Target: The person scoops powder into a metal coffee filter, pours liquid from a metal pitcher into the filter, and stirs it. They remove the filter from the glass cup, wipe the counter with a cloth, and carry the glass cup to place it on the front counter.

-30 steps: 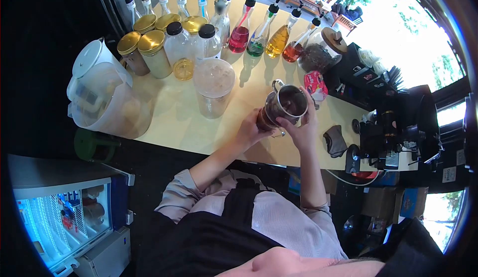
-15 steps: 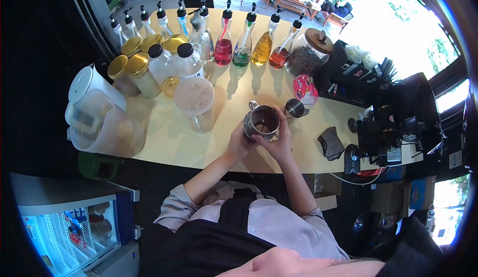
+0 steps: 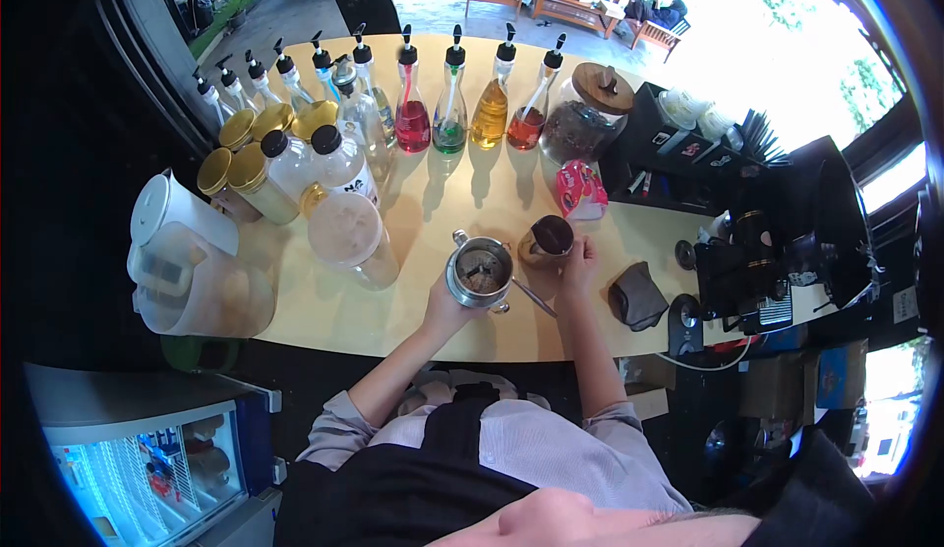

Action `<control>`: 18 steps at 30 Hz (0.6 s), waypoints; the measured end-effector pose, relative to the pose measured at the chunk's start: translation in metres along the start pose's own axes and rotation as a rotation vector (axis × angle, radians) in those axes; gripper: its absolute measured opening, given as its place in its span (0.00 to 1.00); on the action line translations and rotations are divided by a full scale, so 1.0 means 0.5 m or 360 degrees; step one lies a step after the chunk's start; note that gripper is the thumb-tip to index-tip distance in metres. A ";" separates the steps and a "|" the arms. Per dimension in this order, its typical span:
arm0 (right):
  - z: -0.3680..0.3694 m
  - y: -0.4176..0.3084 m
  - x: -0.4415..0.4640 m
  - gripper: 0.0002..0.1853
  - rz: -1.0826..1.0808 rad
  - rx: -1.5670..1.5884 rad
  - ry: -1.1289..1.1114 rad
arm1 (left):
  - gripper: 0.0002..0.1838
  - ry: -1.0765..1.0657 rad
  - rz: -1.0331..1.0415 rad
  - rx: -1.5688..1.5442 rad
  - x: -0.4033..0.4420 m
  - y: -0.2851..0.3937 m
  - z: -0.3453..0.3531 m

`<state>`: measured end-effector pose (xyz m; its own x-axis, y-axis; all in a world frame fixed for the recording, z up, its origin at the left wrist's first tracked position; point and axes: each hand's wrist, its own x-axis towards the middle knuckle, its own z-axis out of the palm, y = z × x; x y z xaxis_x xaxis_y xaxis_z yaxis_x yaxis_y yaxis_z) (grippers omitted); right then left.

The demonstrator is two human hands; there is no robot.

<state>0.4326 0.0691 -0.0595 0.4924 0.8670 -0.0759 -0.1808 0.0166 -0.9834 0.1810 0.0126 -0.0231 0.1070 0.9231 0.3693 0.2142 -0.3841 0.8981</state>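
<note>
My left hand (image 3: 449,303) is wrapped around a steel phin coffee filter (image 3: 480,273) with small ears on its sides. Brownish, wet-looking matter shows inside it, with a dark piece in the middle. On the right, my right hand (image 3: 580,264) closes on the handle side of a small metal pitcher (image 3: 547,240); its inside looks dark, and I cannot tell what it holds. A thin metal handle (image 3: 534,296), perhaps a spoon's, lies between the two vessels. Left of the filter stands a clear shaker cup (image 3: 372,264) with a pale lid.
Pump-top bottles, including a red syrup bottle (image 3: 413,126), line the back edge beside a wooden-lidded jar (image 3: 582,129). Gold-lidded jars (image 3: 261,191) and a plastic jug (image 3: 202,272) stand left. A pink packet (image 3: 580,191), dark cloth (image 3: 637,296) and coffee machine (image 3: 757,262) are right.
My right hand has left the filter and taken hold of the metal pitcher. My left hand keeps the filter, now slightly lower and further left in view. The whole view has shifted a little.
</note>
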 end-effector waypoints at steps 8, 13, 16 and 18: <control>0.029 0.014 0.014 0.19 -0.0118 0.0364 0.0231 | 0.39 0.0001 -0.0269 -0.0175 0.005 0.006 0.008; 0.056 -0.107 -0.037 0.23 -0.0192 0.0251 0.0219 | 0.41 -0.0047 -0.0247 -0.0143 0.004 -0.007 0.008; 0.061 -0.151 -0.041 0.24 -0.0366 0.0100 0.0179 | 0.40 -0.0051 -0.0283 -0.0161 0.003 -0.010 0.010; 0.071 -0.200 -0.048 0.26 -0.0398 0.0135 -0.0026 | 0.40 -0.0044 -0.0299 -0.0172 0.003 -0.016 0.012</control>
<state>0.4087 0.0641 0.0466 0.5168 0.8389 0.1710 -0.1263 0.2722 -0.9539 0.1855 0.0171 -0.0309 0.1021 0.9769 0.1876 0.1277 -0.1999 0.9714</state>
